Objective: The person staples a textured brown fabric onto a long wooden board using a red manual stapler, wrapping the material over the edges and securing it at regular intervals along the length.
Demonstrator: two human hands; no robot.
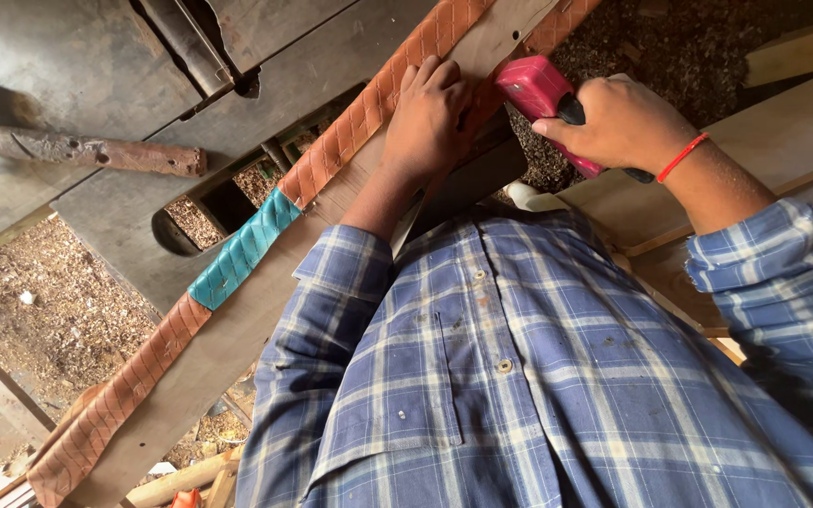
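A long wooden board (237,329) runs diagonally from lower left to upper right. Along its edge lies a quilted brown strip (124,395) with a teal section (242,249). My left hand (430,118) presses flat on the board and strip near the top. My right hand (618,122) grips a red hand-held tool (538,89) with a black trigger part, its nose touching the board beside my left hand. A red thread band sits on my right wrist. My blue checked shirt hides the board's near part.
A grey metal machine table (68,66) lies at upper left with a rusty hammer-like tool (96,150) on it. Sawdust (77,301) covers the floor. Pale wooden planks (783,132) lie at right. Wood scraps (181,480) sit at the bottom.
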